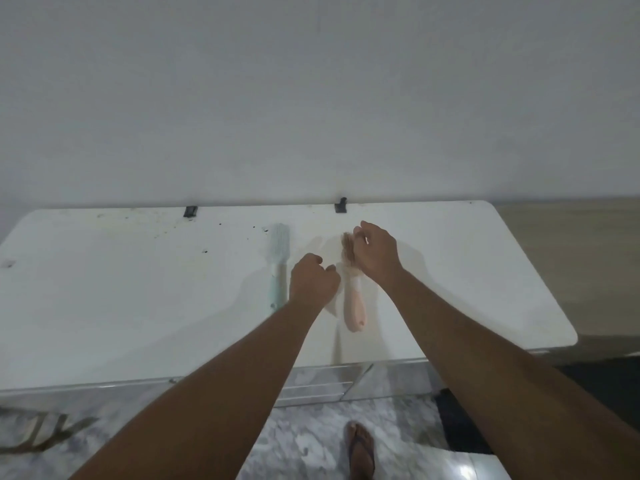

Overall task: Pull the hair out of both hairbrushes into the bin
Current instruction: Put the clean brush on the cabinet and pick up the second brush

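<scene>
A pink hairbrush (pixel 354 308) lies lengthwise on the white tabletop (pixel 138 299), handle toward me, its head holding a clump of brown hair (pixel 347 249). My left hand (pixel 312 282) is curled against the brush's neck, holding it down. My right hand (pixel 377 252) hovers over the brush head with fingertips pinched at the hair; the pinch itself is blurred. A mint-green hairbrush (pixel 279 268) lies parallel, just left of my left hand, untouched. No bin is in view.
Two black clips (pixel 190 211) (pixel 341 205) sit at the table's far edge against the white wall. Dark specks dot the far left of the top. Below the near edge are marble floor tiles and my sandalled foot (pixel 361 448).
</scene>
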`<state>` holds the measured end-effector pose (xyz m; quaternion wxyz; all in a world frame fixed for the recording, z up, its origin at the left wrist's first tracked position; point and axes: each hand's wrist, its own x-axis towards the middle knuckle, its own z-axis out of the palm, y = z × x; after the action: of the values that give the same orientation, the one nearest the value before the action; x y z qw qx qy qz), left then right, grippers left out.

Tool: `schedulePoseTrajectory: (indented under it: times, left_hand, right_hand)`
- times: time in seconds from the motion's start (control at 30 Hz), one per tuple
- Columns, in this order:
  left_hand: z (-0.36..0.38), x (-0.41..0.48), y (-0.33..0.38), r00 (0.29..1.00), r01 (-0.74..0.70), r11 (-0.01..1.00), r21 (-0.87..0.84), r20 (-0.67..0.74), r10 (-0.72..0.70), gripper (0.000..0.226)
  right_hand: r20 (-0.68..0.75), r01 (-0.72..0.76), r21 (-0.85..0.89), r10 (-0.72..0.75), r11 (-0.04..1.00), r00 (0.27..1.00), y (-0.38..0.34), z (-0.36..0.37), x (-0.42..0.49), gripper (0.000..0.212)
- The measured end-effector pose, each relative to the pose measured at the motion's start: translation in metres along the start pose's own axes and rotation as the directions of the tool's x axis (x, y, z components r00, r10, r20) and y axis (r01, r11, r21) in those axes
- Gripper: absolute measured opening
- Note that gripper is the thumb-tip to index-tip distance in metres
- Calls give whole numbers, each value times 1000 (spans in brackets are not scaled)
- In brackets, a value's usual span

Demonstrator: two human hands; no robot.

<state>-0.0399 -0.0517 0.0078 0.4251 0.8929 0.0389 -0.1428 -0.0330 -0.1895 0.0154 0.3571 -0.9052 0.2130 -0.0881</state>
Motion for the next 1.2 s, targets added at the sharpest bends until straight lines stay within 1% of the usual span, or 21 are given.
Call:
schedulePoseTrajectory:
  times: [0.07,0.1,0.17,0.2,0.3,0.4,0.5,0.63,0.73,0.83,0.9,0.97,1.0,1.03,1.07,1.1,1.2]
  left_hand:
    - [15,-5,-1,997,14,998,61,70,-18,49]
    - [21,-8,-1,995,19,996,88,97,-27,50]
    - [31,-13,0,990,31,991,133,134,-49,50]
    - [35,-15,1,988,34,988,154,145,-57,49]
    - [41,-17,7,984,29,970,240,162,-69,45]
    - [42,-17,12,984,36,960,278,159,-82,41]
    - [42,-15,17,976,73,968,239,183,-119,30]
    - [42,-14,18,958,120,970,213,233,-169,27]
    - [43,-13,17,954,129,975,178,245,-171,14]
    - [40,-14,19,961,135,986,97,229,-154,8]
    - [36,-15,22,952,183,983,28,244,-185,4]
    - [31,-15,24,930,238,971,12,286,-232,11]
    - [30,-13,22,919,254,967,-9,313,-239,9]
    - [28,-12,21,916,268,962,-54,325,-237,6]
    - [27,-9,19,911,286,953,-97,335,-239,15]
    - [22,-10,18,906,303,944,-131,347,-243,19]
    - [3,-11,13,904,354,897,-266,343,-255,17]
  right_hand:
    - [-16,-10,13,10,1000,1000,12,-4,0,31]
    - [-10,-16,12,16,1000,1000,17,-4,0,31]
    - [17,-13,-13,14,1000,1000,22,-5,0,37]
    - [23,-11,-18,11,1000,1000,23,-5,0,37]
    - [21,0,-18,0,1000,1000,29,-6,-1,27]
    - [37,7,-4,-7,1000,999,33,-6,-4,26]
    - [55,5,9,-5,1000,998,37,-4,-5,26]
    - [63,-10,23,9,1000,998,41,0,-5,28]
    - [66,-24,18,23,1000,998,44,1,-5,28]
    - [61,-22,40,19,999,998,45,1,-5,28]
    - [59,-14,59,11,998,998,43,1,-5,29]
    - [58,-4,61,0,998,998,39,1,-5,31]
    - [60,0,61,-3,998,998,37,1,-5,30]
    - [62,4,62,-8,998,998,35,2,-5,29]
    - [65,8,64,-13,998,998,32,3,-5,28]
    - [69,14,66,-19,998,997,29,4,-5,28]
    - [82,37,65,-43,997,996,15,10,-5,28]
